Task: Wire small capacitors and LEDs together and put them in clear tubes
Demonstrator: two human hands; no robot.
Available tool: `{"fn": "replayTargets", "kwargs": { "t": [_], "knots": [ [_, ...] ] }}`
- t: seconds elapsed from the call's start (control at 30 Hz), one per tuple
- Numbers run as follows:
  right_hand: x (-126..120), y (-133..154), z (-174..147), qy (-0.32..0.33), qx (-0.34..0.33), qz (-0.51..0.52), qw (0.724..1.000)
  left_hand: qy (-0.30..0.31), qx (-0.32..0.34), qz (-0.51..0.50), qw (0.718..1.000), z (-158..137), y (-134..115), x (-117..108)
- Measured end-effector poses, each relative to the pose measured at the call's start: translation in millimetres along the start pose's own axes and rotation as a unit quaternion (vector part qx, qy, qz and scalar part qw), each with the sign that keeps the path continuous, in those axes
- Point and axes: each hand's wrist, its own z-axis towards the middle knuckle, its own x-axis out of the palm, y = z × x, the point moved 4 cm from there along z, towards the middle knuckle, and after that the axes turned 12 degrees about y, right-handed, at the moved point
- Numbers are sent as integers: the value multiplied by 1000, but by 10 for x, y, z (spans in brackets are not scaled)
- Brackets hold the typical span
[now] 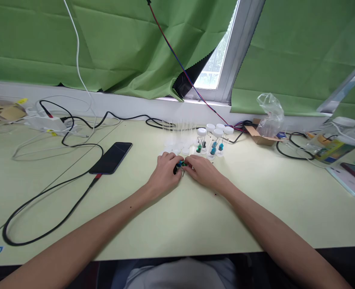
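Close together over the table are my left hand [167, 168] and my right hand [202, 170], fingers pinched inward. Between the fingertips shows a small blue-and-green part [181, 163], its exact kind too small to make out. A black bit [175, 170] sticks out by my left hand, and a thin dark pin or wire points down below. Just behind my right hand, several clear tubes with white caps [217, 132] stand upright, holding small blue and green pieces on thin dark wires. Left of them stand several clear open tubes [179, 132], with round white caps [185, 151] in front.
A black phone [111, 158] lies to the left, a black cable [72, 214] looping beside it. A power strip [51, 123] is at the back left. On the right are a cardboard box [261, 136] with a plastic bag [270, 114] and another phone [350, 182].
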Motion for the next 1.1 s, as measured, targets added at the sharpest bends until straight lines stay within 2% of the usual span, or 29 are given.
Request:
{"fn": "replayTargets", "kwargs": {
  "t": [0.4, 0.7, 1.1],
  "knots": [
    [-23, 9, -6, -59, -7, 21, 998, -30, 10, -25, 999, -2, -21, -29],
    [-48, 6, -3, -79, 2, 52, 996, -46, 35, -27, 998, -9, -27, -14],
    [-31, 12, -3, -83, 8, 100, 992, -26, 35, -10, 999, 6, -25, -4]
  ]
}}
